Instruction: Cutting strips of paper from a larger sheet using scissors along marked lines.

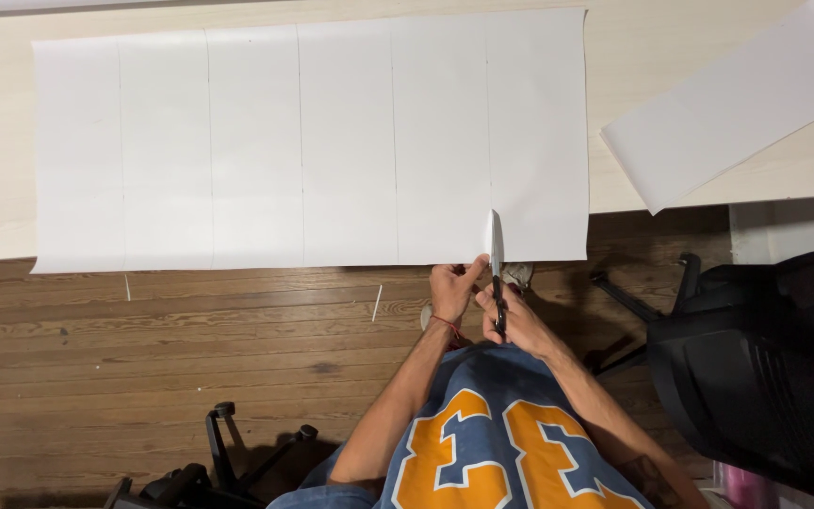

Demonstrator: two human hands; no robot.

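Note:
A large white paper sheet lies on a pale table, marked with thin vertical lines and hanging over the near edge. My right hand grips black-handled scissors, whose blades point up into the sheet's lower edge along one drawn line. My left hand pinches the paper's edge just left of the blades. A thin red cord circles my left wrist.
A second white sheet lies angled at the table's right end. A black office chair stands at right, another chair base at lower left. Wooden floor shows below the table, with thin paper slivers on it.

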